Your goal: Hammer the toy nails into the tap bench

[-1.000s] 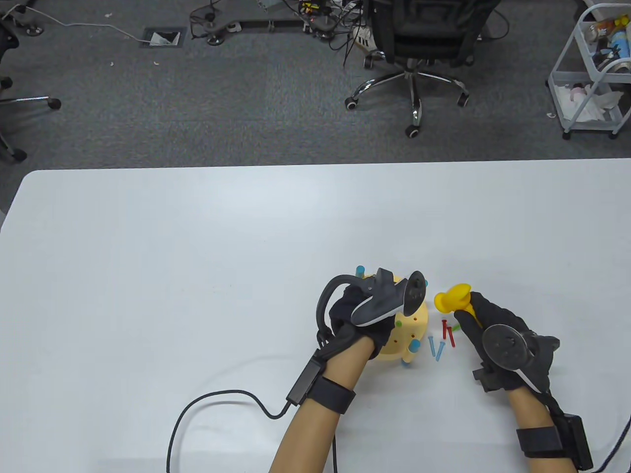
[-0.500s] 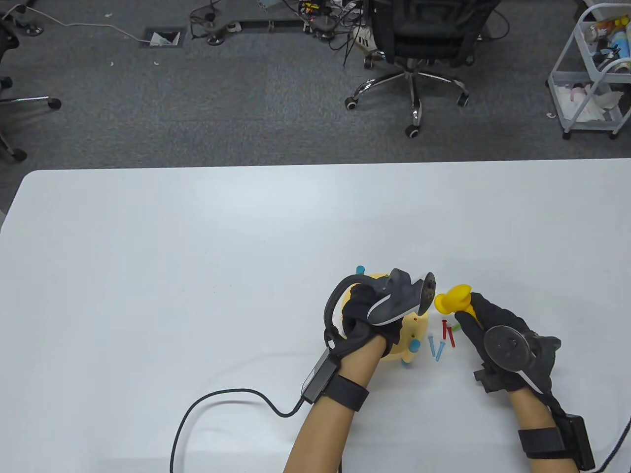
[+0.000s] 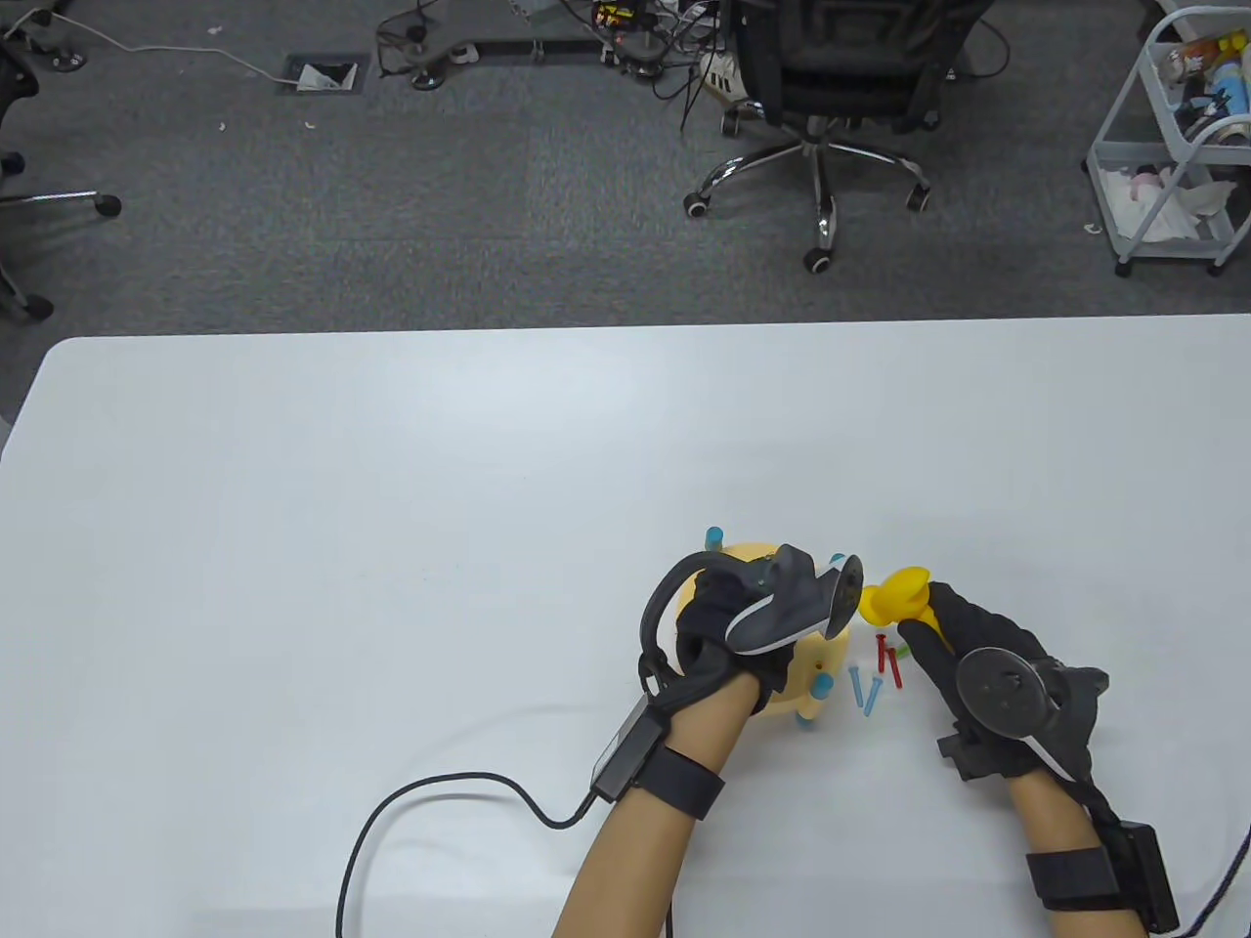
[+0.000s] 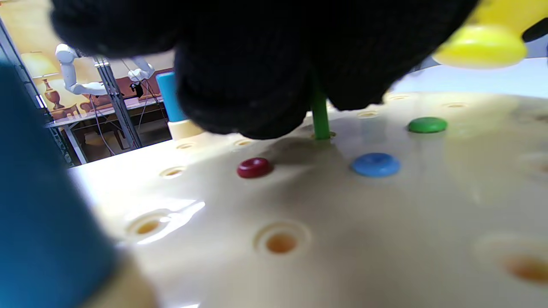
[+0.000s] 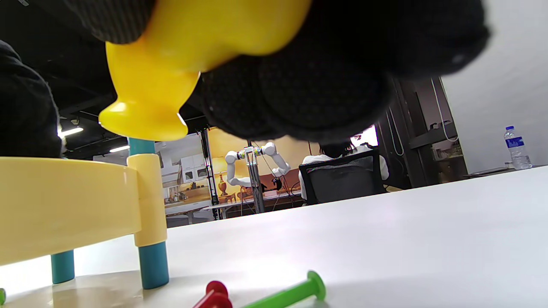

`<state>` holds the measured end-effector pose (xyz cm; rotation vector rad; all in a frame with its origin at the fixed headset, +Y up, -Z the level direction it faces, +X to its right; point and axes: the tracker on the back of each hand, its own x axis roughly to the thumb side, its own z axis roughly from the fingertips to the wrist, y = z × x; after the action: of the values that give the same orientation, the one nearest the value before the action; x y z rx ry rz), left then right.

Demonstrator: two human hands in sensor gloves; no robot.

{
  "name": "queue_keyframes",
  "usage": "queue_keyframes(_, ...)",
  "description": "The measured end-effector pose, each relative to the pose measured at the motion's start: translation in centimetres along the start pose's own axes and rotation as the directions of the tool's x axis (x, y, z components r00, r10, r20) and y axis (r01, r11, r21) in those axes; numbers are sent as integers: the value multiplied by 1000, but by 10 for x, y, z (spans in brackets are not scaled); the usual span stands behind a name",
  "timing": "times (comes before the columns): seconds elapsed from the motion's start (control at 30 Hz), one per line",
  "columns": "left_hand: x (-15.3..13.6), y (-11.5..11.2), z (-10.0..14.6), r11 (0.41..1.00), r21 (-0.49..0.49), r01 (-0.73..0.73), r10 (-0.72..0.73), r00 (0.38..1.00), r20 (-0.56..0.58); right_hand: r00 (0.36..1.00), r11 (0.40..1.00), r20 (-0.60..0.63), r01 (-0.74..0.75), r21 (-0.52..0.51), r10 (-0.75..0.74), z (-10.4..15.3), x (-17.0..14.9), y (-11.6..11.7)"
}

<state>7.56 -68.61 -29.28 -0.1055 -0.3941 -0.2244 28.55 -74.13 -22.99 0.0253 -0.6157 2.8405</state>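
Note:
The pale yellow tap bench (image 3: 816, 653) (image 4: 342, 222) (image 5: 64, 201) stands on blue legs, mostly under my left hand (image 3: 728, 625). In the left wrist view my left fingers (image 4: 239, 85) pinch a green nail (image 4: 320, 116) standing upright in a hole. Red (image 4: 254, 167), blue (image 4: 376, 164) and green (image 4: 427, 125) nail heads sit flush in the top. My right hand (image 3: 963, 640) grips the yellow toy hammer (image 3: 894, 596) (image 5: 171, 77), its head just right of the bench and above its top.
Loose red nails (image 3: 885, 657) (image 5: 214, 295), blue nails (image 3: 865, 690) and a green nail (image 3: 904, 649) (image 5: 287, 294) lie on the white table (image 3: 391, 537) between bench and right hand. A black cable (image 3: 440, 796) trails from my left wrist.
My left hand has shifted right over the bench and settled there. The hammer head has dipped slightly toward the bench; the right hand stays nearly still.

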Motion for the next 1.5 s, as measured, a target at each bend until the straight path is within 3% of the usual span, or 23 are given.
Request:
queue_keyframes(0.07,-9,11,13,994,113,6,-5,1000,-10,1000,1000,3,10,-3,-10,0,1,-1)
queue_keyframes(0.17,-33,18,37,977,201,-78,80,997,-1,999,999,24,29,-16,-28,2,5,-6)
queue_keyframes(0.3,-62,-8,60,967,126,-221,219,975,30,990,998,133,44,-50,-37,5,30,-20)
queue_keyframes(0.4,-75,-35,68,965,107,-241,239,970,33,972,999,232,-38,-15,40,3,61,-23)
queue_keyframes(0.57,-81,-66,69,899,188,-396,385,918,94,924,981,333,-189,-32,189,-12,106,-17)
queue_keyframes(0.67,-82,-68,70,890,210,-405,393,914,100,926,976,307,-203,-82,219,-19,117,-13)
queue_keyframes(0.73,-81,-68,70,890,213,-402,391,916,95,891,953,371,-299,44,262,-24,123,1)
queue_keyframes(0.77,-81,-68,70,892,216,-397,385,918,97,871,914,324,-404,43,370,-23,124,0)
queue_keyframes(0.8,-81,-69,70,891,211,-401,389,916,96,886,950,351,-312,-32,303,-24,126,-1)
queue_keyframes(0.9,-81,-68,70,890,205,-408,397,913,95,931,972,284,-208,-107,231,-23,123,-4)
queue_keyframes(0.97,-81,-68,70,889,204,-409,398,912,95,893,939,339,-338,70,296,-24,125,8)
queue_keyframes(1.0,-81,-68,70,890,202,-408,397,913,95,888,926,299,-376,38,349,-20,124,2)
queue_keyframes(1.07,-81,-68,70,890,203,-407,396,913,96,914,958,287,-278,-72,287,-19,122,0)
queue_keyframes(1.13,-82,-68,70,889,204,-411,399,912,97,912,957,321,-285,52,254,-21,123,6)
queue_keyframes(1.17,-82,-68,70,888,203,-413,402,911,97,908,926,250,-367,84,337,-20,120,3)
queue_keyframes(1.23,-82,-68,70,887,205,-414,402,910,97,925,955,279,-287,69,258,-23,119,1)
queue_keyframes(1.37,-83,-70,71,878,215,-428,416,904,101,974,990,179,-138,-1,136,-24,105,-7)
queue_keyframes(1.5,-86,-75,71,854,229,-467,453,884,113,991,998,118,-65,7,64,-22,89,-3)
